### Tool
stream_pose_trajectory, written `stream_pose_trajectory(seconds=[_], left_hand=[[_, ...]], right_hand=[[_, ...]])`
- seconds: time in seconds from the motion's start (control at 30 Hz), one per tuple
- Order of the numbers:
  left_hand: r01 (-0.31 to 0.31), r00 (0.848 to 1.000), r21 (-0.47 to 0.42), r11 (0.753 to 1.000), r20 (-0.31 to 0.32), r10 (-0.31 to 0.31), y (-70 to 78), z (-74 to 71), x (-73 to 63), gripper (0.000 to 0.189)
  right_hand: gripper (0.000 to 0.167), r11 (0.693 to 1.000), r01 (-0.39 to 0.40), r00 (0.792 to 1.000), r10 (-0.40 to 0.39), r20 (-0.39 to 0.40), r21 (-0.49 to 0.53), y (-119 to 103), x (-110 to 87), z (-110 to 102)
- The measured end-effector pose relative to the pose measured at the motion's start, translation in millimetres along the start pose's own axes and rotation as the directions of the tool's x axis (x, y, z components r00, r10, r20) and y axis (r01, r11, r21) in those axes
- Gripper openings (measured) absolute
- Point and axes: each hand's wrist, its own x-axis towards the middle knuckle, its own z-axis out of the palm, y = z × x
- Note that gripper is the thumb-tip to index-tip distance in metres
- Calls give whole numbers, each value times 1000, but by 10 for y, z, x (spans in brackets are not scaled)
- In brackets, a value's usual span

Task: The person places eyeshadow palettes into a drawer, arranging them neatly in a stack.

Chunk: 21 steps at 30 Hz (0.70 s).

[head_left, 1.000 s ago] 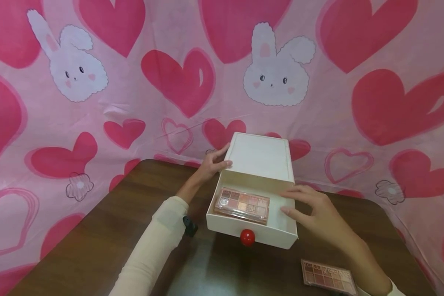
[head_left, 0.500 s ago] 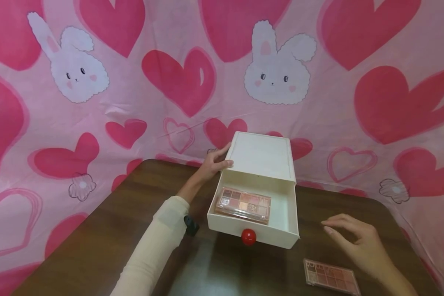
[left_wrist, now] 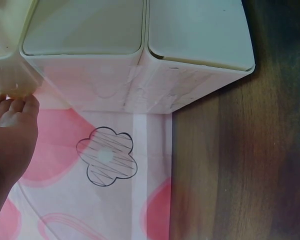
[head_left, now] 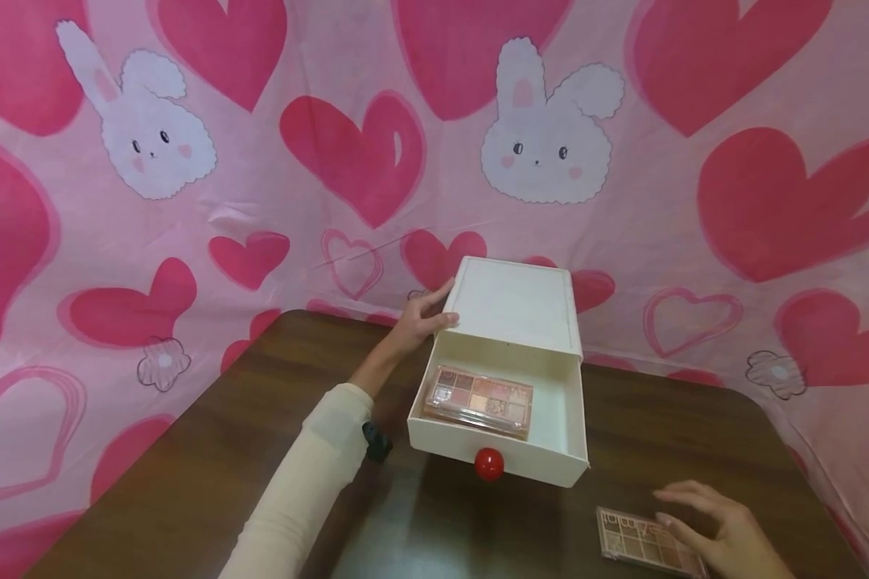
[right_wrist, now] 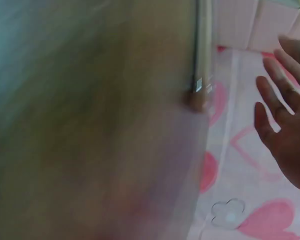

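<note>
A white drawer unit (head_left: pixel 514 301) has its top drawer (head_left: pixel 536 474) pulled out, with a round red knob (head_left: pixel 489 464) on the front. Inside lies an eyeshadow palette (head_left: pixel 478 400), toward the drawer's left side. My left hand (head_left: pixel 411 326) rests on the unit's upper left edge, thumb on top; in the left wrist view its fingertips (left_wrist: pixel 27 102) touch the white wall. At the lower right, a second eyeshadow palette (head_left: pixel 626 543) lies on the table, and my right hand (head_left: pixel 731 531) reaches over its right end with fingers spread apart. The right wrist view shows those loosely bent fingers (right_wrist: pixel 275 97).
A dark wooden table (head_left: pixel 261 450) carries everything. Behind it hangs a pink cloth (head_left: pixel 449 185) printed with hearts and rabbits. The left wrist view shows more white drawer casings (left_wrist: pixel 85 27) stacked beneath the open one. A small dark device (head_left: pixel 376 442) sits at my left wrist.
My right hand has withdrawn from the open drawer, moving right and down to the palette on the table. The left hand keeps its place on the unit.
</note>
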Motion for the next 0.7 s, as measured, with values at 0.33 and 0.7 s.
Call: stream_pose_trajectory(seconds=[0.33, 0.7], left_hand=[[-2, 1000, 11, 1000, -3, 2, 5, -3, -6, 81], [10, 1000, 4, 1000, 2, -10, 1, -3, -7, 77]], right_hand=[[70, 996, 86, 970, -80, 228, -16, 504, -318, -26], [81, 956, 206, 914, -265, 308, 210, 728, -339, -38]])
